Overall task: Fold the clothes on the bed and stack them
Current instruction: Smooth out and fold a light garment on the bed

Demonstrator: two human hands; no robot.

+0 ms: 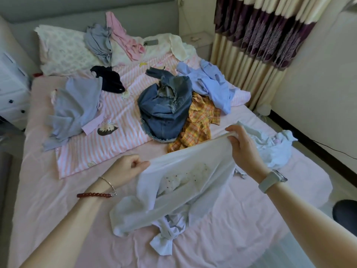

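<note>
I hold a white garment (185,182) with a faint printed pattern stretched above the pink bed (58,200). My left hand (125,168) pinches its upper left edge and my right hand (244,146) grips its upper right edge, higher up. The garment's lower part hangs crumpled onto the sheet. Beyond it lie unfolded clothes: a denim piece (166,107), a yellow plaid shirt (199,120), a light blue shirt (214,84), a grey-blue top (73,109), a black item (111,79), and a pale blue heap (274,147) by my right hand.
A pink striped blanket (116,117) covers the bed's middle. Pillows (65,51) with a grey garment (98,42), a pink garment (125,38) and a phone (151,43) lie at the headboard. A white drawer unit (9,89) stands left, curtains (260,35) right.
</note>
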